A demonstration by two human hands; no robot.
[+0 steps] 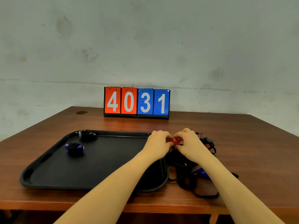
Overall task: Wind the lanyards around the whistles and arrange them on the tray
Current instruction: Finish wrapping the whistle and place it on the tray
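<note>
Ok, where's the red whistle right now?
In the head view the red whistle is pinched between the left hand and right hand, above the tray's far right corner.

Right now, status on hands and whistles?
Both hands grip red whistle. Two wound whistles on tray. Tangled lanyards remain beside it.

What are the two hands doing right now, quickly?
Left hand: closed on the small red plastic whistle, at its left end.
Right hand: closed on the same whistle from the right, above the black lanyard tangle.
</note>
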